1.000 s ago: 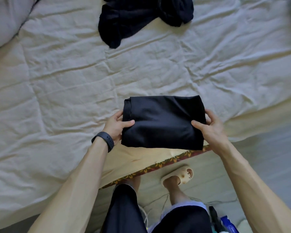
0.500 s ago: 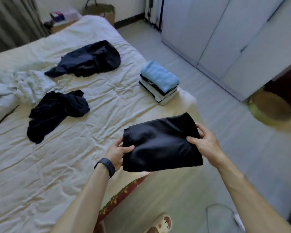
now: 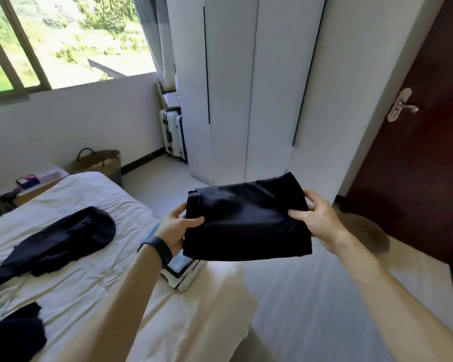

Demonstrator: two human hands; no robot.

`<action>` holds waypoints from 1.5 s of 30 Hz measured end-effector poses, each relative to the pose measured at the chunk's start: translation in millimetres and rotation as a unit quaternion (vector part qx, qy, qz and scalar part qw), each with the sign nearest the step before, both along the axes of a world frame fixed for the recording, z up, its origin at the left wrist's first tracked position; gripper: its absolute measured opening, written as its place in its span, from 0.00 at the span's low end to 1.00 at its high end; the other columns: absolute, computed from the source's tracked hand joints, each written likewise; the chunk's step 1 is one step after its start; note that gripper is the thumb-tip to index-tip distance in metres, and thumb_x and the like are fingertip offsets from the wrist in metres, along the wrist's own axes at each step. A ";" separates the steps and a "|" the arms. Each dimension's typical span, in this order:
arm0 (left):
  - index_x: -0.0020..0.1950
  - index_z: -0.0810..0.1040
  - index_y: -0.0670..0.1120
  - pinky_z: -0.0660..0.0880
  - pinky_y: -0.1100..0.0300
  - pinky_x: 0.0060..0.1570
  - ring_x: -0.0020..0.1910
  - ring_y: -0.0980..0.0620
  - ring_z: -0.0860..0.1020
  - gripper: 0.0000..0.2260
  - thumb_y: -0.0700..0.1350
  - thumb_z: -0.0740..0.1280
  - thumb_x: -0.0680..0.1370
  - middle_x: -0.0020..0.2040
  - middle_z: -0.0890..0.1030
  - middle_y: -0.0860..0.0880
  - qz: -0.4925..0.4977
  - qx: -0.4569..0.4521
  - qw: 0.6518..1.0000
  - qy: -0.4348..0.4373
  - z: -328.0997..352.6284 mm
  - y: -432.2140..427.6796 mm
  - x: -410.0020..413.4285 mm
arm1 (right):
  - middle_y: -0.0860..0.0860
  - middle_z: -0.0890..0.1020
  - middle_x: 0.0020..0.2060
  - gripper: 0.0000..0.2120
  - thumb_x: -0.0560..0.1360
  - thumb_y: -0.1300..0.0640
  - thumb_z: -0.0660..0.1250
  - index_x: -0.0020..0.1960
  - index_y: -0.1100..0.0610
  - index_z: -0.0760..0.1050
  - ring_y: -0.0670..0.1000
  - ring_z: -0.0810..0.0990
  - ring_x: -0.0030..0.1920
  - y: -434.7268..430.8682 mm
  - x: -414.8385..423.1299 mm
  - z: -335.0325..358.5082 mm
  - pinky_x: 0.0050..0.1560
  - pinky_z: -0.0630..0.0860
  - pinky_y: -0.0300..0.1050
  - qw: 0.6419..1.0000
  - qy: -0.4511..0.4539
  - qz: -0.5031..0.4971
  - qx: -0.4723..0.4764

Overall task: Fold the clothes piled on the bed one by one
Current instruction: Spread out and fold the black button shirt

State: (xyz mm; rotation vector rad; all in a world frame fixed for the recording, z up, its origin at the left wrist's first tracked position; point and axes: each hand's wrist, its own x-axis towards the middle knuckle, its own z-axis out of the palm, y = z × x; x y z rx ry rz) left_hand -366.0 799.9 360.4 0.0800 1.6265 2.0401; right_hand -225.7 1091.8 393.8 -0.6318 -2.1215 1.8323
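Holding the folded black garment (image 3: 246, 220) in the air, the person pinches its two short edges. The left hand (image 3: 175, 228) grips the 9 o'clock edge with the thumb on top, and the right hand (image 3: 317, 220) grips the 3 o'clock edge the same way. The bundle hangs nearly flat above the corner of the bed (image 3: 76, 288). Just below it at 7 o'clock, a stack of folded clothes (image 3: 183, 276) rests on that corner, partly hidden by the left wrist.

The step in hand looks like setting this piece on the stack. Done well, that means keeping both grips level so the layers do not slide open, lowering it square, and letting go only once it lies flat.

Further out, a loose dark garment (image 3: 60, 241) lies on the bed at 9 o'clock and another dark heap (image 3: 11, 335) at 8 o'clock, both unfolded.
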 end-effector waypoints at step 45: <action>0.64 0.79 0.45 0.80 0.48 0.54 0.56 0.41 0.82 0.23 0.25 0.67 0.74 0.58 0.83 0.39 0.525 0.069 0.838 -0.132 -147.3 218.2 -371.4 | 0.52 0.88 0.44 0.22 0.78 0.66 0.69 0.52 0.37 0.80 0.57 0.88 0.43 176.0 -711.9 -124.0 0.36 0.82 0.50 0.831 -0.175 0.523 0.073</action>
